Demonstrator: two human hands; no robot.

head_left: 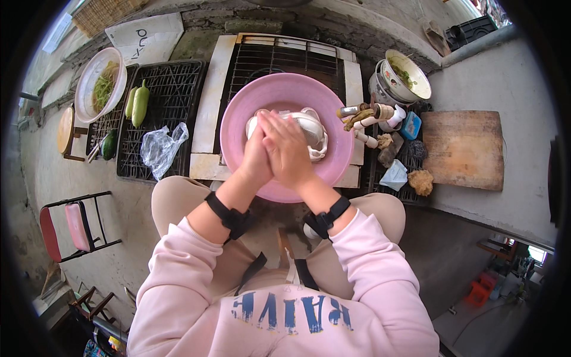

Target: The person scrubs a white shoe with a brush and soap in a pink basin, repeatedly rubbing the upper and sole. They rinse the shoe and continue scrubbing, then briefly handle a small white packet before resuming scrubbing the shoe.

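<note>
Both of my hands are raised over a round pink plastic basin (234, 147) with their palms pressed together. My left hand (256, 154) and my right hand (287, 151) touch along the palms and fingers; whether anything is between them cannot be seen. Below and behind them, in the basin, lie white shoes (312, 127) with a mesh part and light soles, partly covered by my hands. The basin stands on a metal grate (303, 49) framed by pale tiles. Taps with jointed pipes (368, 118) reach towards the basin's right edge.
Left, black crates (196, 89) hold green gourds (140, 106) and a clear plastic bag (164, 149); a bowl of greens (105, 85) sits beyond. Right are an enamel bowl (408, 76), a blue soap box (411, 125), a scrubbing ball (420, 182) and a wooden board (464, 149).
</note>
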